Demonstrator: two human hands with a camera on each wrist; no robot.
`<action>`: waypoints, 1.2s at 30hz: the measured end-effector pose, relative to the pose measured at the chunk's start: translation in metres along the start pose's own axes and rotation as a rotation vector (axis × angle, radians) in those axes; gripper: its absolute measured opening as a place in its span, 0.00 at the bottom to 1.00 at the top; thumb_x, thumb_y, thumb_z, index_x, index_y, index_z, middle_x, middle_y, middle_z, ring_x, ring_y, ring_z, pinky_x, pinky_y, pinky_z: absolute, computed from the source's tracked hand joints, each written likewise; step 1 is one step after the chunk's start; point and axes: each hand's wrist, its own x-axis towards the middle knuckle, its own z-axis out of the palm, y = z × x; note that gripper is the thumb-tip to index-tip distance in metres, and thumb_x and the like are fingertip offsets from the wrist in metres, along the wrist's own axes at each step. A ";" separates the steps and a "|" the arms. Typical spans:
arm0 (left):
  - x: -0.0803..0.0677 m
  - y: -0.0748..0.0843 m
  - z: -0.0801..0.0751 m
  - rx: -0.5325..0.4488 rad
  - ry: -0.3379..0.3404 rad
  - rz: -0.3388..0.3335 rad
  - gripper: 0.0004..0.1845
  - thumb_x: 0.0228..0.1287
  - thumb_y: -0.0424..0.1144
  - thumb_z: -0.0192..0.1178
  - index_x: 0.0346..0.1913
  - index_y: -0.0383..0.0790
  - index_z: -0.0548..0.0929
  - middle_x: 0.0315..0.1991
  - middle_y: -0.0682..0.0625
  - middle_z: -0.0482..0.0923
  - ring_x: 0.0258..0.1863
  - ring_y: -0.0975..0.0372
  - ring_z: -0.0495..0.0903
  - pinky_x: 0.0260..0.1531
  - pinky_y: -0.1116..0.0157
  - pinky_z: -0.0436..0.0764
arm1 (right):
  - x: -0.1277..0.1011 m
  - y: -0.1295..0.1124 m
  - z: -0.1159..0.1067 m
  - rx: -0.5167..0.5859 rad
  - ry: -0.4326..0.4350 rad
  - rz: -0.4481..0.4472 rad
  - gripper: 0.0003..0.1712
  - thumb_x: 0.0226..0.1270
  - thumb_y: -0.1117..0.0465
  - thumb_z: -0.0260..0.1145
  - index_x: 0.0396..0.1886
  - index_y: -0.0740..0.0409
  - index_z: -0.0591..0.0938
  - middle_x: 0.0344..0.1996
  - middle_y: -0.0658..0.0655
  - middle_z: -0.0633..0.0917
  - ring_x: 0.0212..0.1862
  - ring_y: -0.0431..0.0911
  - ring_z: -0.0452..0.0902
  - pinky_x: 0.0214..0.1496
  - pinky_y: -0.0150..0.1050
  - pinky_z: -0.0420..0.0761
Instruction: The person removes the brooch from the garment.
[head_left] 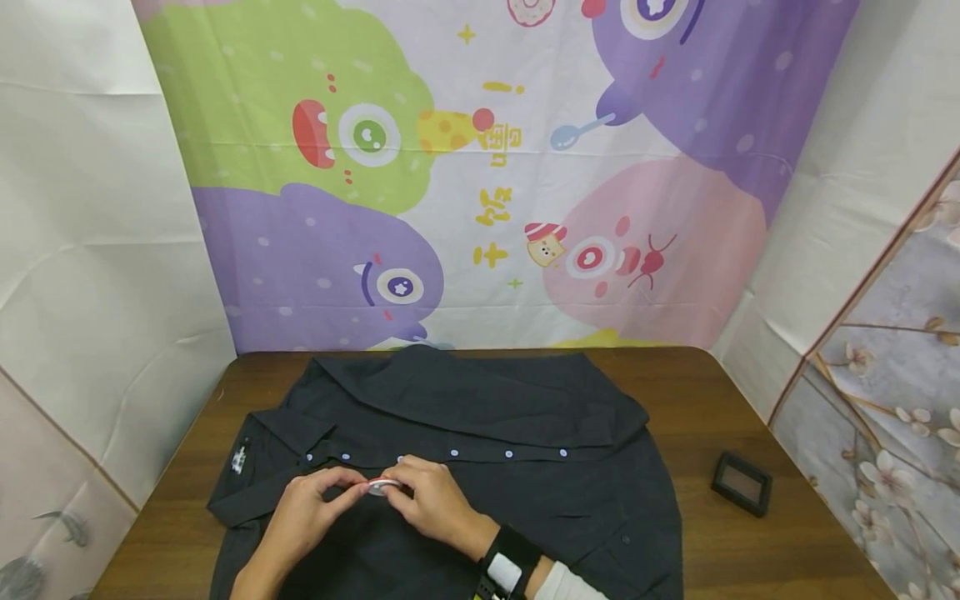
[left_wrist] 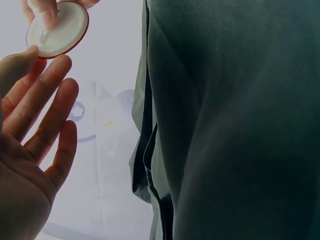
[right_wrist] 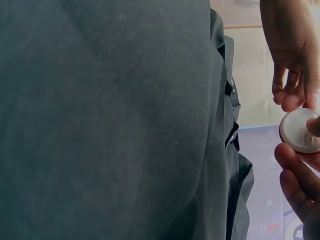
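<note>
A round pin-back badge is held between both hands above a dark buttoned shirt. Its pale back with a small pin fitting faces the person, and a red edge runs round it. My left hand pinches the badge's left edge between thumb and index finger; the other fingers are spread in the left wrist view. From the other side my right hand grips it, thumb lying across the back of the badge and fingers behind. The badge's front is hidden.
The shirt lies spread on a brown wooden table, its row of light buttons running across. To the right lies a small black frame-like box. Behind the table hangs a cartoon-printed cloth, with pale cloth at both sides.
</note>
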 end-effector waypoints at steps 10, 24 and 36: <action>-0.001 0.000 -0.004 -0.024 0.031 0.017 0.09 0.46 0.33 0.74 0.26 0.51 0.86 0.25 0.64 0.85 0.28 0.75 0.81 0.31 0.65 0.81 | 0.004 -0.004 -0.001 0.038 0.003 0.005 0.04 0.60 0.61 0.70 0.35 0.54 0.87 0.27 0.47 0.83 0.28 0.32 0.73 0.34 0.13 0.67; 0.003 0.006 -0.001 -0.077 -0.032 0.009 0.06 0.51 0.35 0.73 0.28 0.52 0.86 0.26 0.64 0.85 0.30 0.75 0.81 0.33 0.62 0.82 | -0.001 -0.002 -0.006 0.091 0.011 0.037 0.05 0.62 0.61 0.69 0.37 0.54 0.88 0.30 0.48 0.88 0.29 0.29 0.73 0.33 0.14 0.70; -0.002 0.003 -0.004 -0.076 -0.003 0.003 0.07 0.50 0.35 0.73 0.29 0.51 0.86 0.26 0.63 0.85 0.30 0.74 0.82 0.33 0.64 0.81 | 0.002 -0.005 -0.004 0.112 0.005 0.006 0.08 0.62 0.62 0.69 0.42 0.52 0.88 0.31 0.47 0.88 0.29 0.29 0.72 0.33 0.14 0.69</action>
